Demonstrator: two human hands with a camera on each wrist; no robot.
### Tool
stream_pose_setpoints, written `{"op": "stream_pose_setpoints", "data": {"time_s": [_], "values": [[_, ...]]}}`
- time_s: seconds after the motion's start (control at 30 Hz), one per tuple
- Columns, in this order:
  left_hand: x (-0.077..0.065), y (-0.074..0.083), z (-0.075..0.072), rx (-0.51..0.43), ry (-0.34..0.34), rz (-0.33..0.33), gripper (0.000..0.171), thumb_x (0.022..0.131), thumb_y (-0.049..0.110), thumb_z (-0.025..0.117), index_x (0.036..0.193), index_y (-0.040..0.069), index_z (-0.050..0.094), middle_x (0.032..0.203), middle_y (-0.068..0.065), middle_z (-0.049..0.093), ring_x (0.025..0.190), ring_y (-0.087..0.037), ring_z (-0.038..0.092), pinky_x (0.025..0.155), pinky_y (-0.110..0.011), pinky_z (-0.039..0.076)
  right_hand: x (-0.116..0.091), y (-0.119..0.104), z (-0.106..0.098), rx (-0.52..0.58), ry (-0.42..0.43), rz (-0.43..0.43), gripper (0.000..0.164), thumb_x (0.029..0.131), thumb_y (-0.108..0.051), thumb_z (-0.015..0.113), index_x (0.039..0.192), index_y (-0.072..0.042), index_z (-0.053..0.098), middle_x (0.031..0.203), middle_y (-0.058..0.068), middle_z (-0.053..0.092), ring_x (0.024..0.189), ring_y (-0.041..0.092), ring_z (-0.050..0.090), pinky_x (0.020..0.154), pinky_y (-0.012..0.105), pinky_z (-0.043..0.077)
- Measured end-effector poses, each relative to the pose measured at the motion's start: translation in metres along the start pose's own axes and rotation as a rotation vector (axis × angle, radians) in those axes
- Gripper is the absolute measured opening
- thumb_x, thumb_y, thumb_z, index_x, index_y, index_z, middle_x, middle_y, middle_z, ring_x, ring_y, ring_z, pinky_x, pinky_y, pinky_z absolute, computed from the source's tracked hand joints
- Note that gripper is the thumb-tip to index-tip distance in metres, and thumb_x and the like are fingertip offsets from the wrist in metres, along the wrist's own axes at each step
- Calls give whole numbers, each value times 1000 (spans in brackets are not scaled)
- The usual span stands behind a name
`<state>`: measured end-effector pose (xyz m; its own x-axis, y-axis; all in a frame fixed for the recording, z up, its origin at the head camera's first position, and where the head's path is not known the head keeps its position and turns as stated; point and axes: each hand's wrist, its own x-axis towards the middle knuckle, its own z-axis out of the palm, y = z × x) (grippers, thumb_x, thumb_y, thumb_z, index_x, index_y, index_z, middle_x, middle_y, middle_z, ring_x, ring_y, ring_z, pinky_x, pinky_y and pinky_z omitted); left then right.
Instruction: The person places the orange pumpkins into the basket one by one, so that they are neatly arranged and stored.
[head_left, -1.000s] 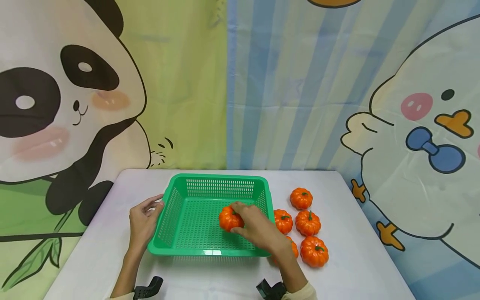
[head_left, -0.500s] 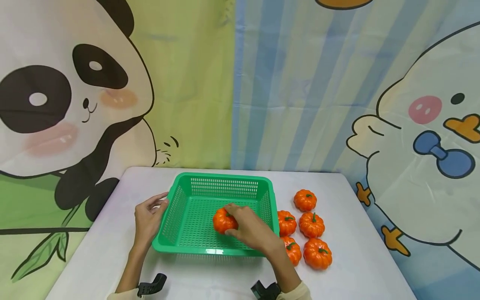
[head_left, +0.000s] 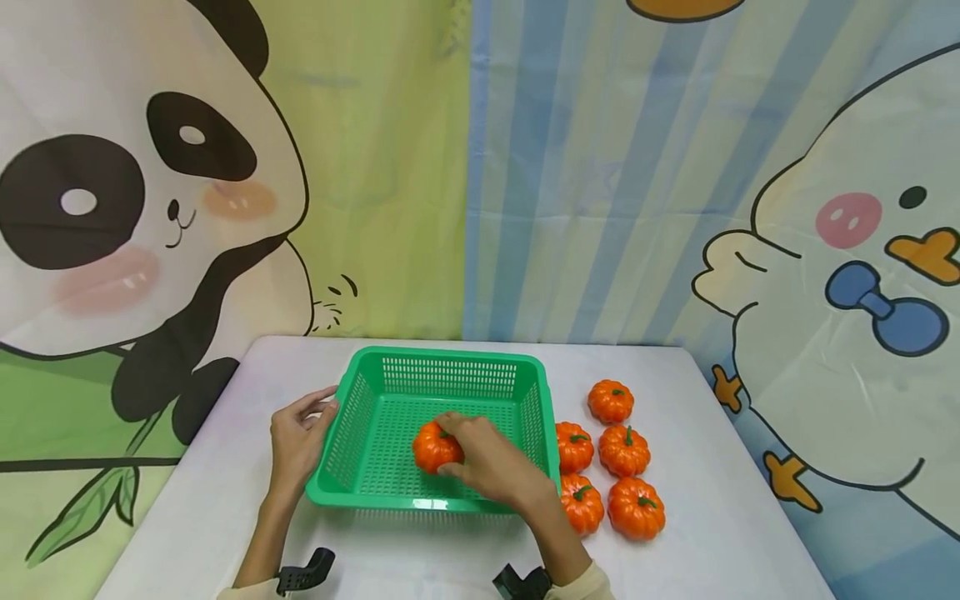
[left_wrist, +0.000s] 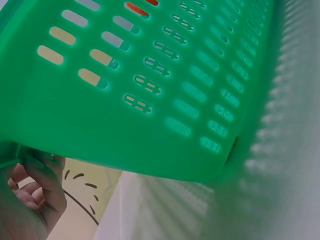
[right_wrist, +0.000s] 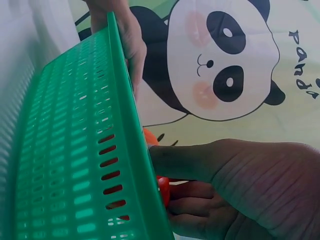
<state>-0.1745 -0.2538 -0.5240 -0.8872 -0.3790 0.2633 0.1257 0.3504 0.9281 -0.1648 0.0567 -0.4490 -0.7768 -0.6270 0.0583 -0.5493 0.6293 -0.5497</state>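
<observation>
An orange toy pumpkin (head_left: 435, 447) with a green stem is in my right hand (head_left: 491, 461), which grips it from its right side inside the green plastic basket (head_left: 405, 503). In the right wrist view, the basket's rim partly hides this pumpkin (right_wrist: 164, 191) and my right fingertips. My left hand (head_left: 295, 439) holds the basket's left rim, thumb and fingers at the edge. The left wrist view shows the curled fingers of that left hand (left_wrist: 45, 192) under the slotted basket wall (left_wrist: 100, 132).
Right of the basket stand several more orange pumpkins, among them a back one (head_left: 611, 402), a middle one (head_left: 624, 451) and a front one (head_left: 636, 508). All are on a white table (head_left: 712, 517). A cartoon-printed curtain (head_left: 570, 183) hangs behind.
My right hand has moved left within the basket, carrying the pumpkin. The left hand stays at the left rim. The whole head view has shifted slightly.
</observation>
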Motion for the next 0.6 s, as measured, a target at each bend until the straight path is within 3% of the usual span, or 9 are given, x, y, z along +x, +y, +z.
{"op": "stream_pose_setpoints", "data": {"time_s": [0.4, 0.6], "values": [[3, 0, 0, -4, -11, -13, 33, 106, 15, 72, 135, -1, 75, 113, -28, 79, 68, -1, 72, 62, -16, 55, 7, -9, 9, -10, -2, -41, 59, 96, -19, 86, 149, -6, 63, 148, 7, 70, 127, 17, 70, 107, 30, 59], [1, 3, 0, -21, -6, -26, 30, 106, 15, 72, 133, 2, 77, 111, -29, 78, 68, -2, 73, 64, -16, 57, 11, -12, 15, -14, -5, -76, 56, 96, -18, 86, 146, -6, 65, 142, 6, 72, 119, 14, 70, 102, 27, 59]]}}
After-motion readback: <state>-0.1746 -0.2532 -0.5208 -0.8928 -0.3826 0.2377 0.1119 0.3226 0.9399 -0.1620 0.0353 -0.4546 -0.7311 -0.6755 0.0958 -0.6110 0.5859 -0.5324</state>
